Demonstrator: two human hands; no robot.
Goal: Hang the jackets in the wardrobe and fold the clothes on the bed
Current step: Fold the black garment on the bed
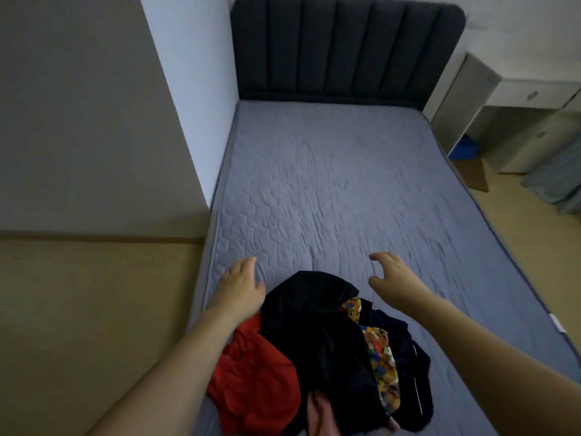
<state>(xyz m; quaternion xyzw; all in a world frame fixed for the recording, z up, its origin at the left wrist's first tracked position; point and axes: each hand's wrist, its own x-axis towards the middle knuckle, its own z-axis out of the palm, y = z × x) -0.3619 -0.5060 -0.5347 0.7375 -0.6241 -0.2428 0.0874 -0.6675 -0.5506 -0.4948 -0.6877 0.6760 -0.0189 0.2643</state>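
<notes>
A heap of clothes lies at the near end of the bed (330,190). On top is a black garment (317,328). A red garment (254,372) sticks out on the left, a bright patterned one (382,357) on the right, and a dark navy piece (408,366) at the far right. A bit of pink cloth (320,416) shows at the bottom. My left hand (240,286) hovers flat just left of the heap with straight fingers, holding nothing. My right hand (391,276) hovers right of the heap's far end, fingers loosely spread and bent, holding nothing.
The bed has a grey quilted cover and a dark padded headboard (345,48). A white wall (195,89) runs along its left side. A white desk unit (515,121) stands at the right, with a blue object (465,147) beneath it and wooden floor (528,247) beside the bed.
</notes>
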